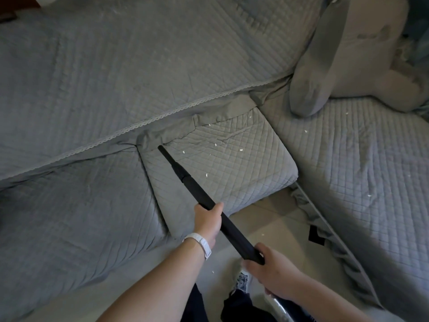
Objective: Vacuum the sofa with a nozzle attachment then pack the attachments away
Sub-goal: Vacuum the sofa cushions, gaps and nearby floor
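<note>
Currently, your left hand point(207, 220) clamps the black wand point(234, 231) mid-length; your right hand point(272, 269) grips its rear end. The nozzle point(173, 163) tip sits at the seat cushion point(243, 168)'s back-left corner, near white scraps point(206, 175).

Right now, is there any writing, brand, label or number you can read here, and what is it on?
None can be read.
Wand: plain black, no print showing.
Wristband: plain white, no digits showing.
Black tag on the sofa cover: looks blank from here.
Shoe: pattern too blurred to tell.
</note>
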{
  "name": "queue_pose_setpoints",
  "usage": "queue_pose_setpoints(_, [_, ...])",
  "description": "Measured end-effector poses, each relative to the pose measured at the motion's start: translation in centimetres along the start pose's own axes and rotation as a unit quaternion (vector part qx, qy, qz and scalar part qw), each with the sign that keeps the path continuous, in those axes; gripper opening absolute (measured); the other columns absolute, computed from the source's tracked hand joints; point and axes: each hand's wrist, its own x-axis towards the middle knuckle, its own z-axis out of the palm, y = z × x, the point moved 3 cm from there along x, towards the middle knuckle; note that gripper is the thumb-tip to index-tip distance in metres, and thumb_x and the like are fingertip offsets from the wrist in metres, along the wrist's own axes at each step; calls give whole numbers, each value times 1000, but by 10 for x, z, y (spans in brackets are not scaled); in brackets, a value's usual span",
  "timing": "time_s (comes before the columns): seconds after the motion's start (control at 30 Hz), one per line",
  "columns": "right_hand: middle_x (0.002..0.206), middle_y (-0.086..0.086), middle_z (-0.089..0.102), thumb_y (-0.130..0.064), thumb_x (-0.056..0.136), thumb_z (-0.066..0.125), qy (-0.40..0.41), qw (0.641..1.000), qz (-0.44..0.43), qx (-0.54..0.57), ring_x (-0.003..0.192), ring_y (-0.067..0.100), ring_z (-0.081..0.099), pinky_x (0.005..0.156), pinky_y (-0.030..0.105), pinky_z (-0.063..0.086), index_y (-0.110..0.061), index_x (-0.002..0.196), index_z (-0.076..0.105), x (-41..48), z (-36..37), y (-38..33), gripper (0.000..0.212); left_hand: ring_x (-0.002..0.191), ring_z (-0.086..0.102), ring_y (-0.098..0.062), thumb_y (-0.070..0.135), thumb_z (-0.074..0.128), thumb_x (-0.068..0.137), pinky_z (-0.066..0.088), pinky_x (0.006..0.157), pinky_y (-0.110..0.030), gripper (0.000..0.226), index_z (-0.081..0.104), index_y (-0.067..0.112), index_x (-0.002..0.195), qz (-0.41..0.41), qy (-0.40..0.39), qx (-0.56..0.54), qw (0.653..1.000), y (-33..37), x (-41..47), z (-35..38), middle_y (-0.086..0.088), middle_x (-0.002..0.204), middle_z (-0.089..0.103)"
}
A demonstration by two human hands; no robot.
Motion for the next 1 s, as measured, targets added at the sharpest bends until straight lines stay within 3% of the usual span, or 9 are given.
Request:
queue_pose_setpoints(0.13, [69, 0, 61, -46, 89, 59, 4, 1000, 3, -30, 48, 8, 56, 54, 28, 48, -26, 93, 54, 29, -3, 2, 21, 88, 61, -17, 24, 65, 91, 54, 86, -41, 30, 45, 13, 110, -14, -6, 12, 1000, -2, 30, 9, -5, 101, 60])
queue_pose_setpoints(0.3, [68, -3, 60, -52, 93, 53, 20, 996, 10, -85, 51, 7, 52, 48, 21, 37, -28, 97, 52, 72, -1, -7, 24, 91, 62, -21, 28, 68, 88, 55, 93, -48, 37, 45, 11, 112, -40, -6, 24, 999, -7, 83, 10, -7, 102, 61])
queue_pose_setpoints(0.47, [70, -1, 62, -52, 95, 48, 21, 996, 42, -79, 55, 14, 56, 50, 28, 39, -27, 94, 48, 113, 14, -10, 25, 95, 63, -22, 32, 68, 88, 55, 94, -47, 37, 46, 13, 112, -58, -25, 46, 997, -19, 136, 14, -6, 104, 62])
queue_pose_setpoints(0.63, [74, -3, 62, -52, 95, 50, 36, 996, 70, -53, 55, 9, 56, 49, 25, 37, -27, 94, 50, 137, 35, -5, 26, 94, 62, -19, 32, 66, 91, 55, 93, -43, 38, 45, 13, 117, -72, -52, 82, 993, -37, 167, 15, -5, 106, 61])
queue_pose_setpoints(0.87, [67, -5, 64, -49, 91, 57, 64, 994, 86, -27, 56, 2, 58, 51, 18, 41, -33, 90, 50, 159, 51, 4, 18, 83, 58, -10, 32, 67, 91, 45, 64, -24, 36, 44, 14, 113, -67, -71, 116, 988, -53, 195, 19, -1, 99, 59])
queue_pose_setpoints(1.0, [66, -4, 67, -47, 91, 57, 63, 994, 94, -2, 53, 3, 61, 47, 17, 43, -30, 93, 54, 170, 57, 8, 18, 88, 62, -16, 34, 68, 89, 57, 83, -39, 41, 43, 14, 115, -68, -82, 122, 987, -57, 207, 22, -2, 101, 60])
